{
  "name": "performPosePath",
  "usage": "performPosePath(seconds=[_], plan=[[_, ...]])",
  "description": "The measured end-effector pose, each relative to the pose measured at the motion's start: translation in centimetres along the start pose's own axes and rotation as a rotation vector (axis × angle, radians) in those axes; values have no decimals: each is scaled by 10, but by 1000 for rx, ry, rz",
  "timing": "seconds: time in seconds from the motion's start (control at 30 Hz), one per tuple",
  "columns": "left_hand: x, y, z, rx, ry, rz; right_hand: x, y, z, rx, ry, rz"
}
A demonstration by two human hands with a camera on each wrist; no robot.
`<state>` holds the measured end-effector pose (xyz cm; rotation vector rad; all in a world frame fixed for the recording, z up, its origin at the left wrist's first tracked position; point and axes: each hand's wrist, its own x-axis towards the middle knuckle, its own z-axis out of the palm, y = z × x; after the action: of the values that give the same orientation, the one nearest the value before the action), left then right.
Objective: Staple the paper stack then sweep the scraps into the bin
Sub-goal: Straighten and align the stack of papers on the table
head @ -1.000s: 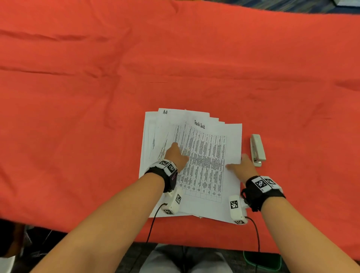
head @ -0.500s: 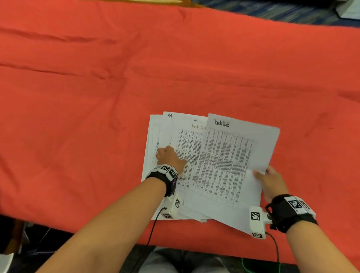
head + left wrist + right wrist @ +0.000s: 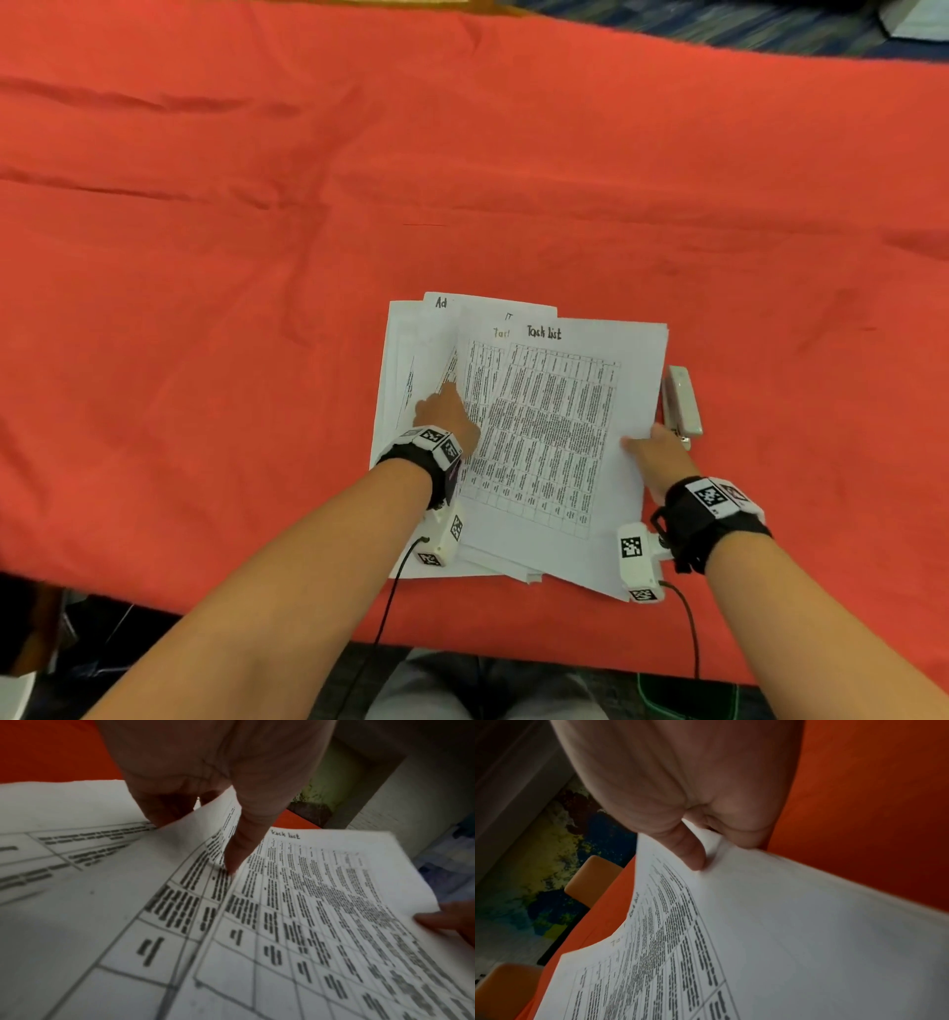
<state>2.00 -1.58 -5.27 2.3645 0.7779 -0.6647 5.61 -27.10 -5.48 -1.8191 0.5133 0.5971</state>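
Observation:
A loose, fanned paper stack (image 3: 518,442) of printed "Task list" tables lies on the red cloth near the table's front edge. My left hand (image 3: 440,411) is on the stack's left part. In the left wrist view its thumb (image 3: 237,850) lies on top of a raised sheet (image 3: 180,845) and the fingers curl under it. My right hand (image 3: 651,446) pinches the right edge of the top sheet (image 3: 606,411), with the thumb (image 3: 689,852) on top and the fingers below. A white stapler (image 3: 682,406) lies just right of the stack, beside my right hand.
Wrinkled red cloth (image 3: 257,257) covers the whole table, whose front edge runs just below the stack. Orange chairs (image 3: 590,880) and patterned carpet (image 3: 552,845) lie beyond the far edge. Cables hang from both wrist cameras.
My right hand has brought the top sheet back left onto the stack, uncovering the stapler. My left hand has stayed on the stack's left part, now lifting a sheet's edge.

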Motion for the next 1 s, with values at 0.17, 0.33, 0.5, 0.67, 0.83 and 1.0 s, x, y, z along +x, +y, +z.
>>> performPosePath(seconds=[0.17, 0.33, 0.5, 0.67, 0.83, 1.0], plan=[[-3, 3, 4, -69, 49, 104, 2, -5, 17, -37, -39, -16], [-6, 10, 3, -305, -102, 150, 14, 0, 23, -14, -52, -7], [-7, 4, -1, -170, 102, 139, 0, -8, 22, -42, -92, -2], [3, -23, -10, -193, 141, 37, -2, -7, 8, -52, 9, -53], [3, -27, -9, -178, 148, 20, -6, -8, -9, 69, 71, -37], [3, -23, -11, -183, 134, -25, 3, -2, 0, 83, 25, 19]])
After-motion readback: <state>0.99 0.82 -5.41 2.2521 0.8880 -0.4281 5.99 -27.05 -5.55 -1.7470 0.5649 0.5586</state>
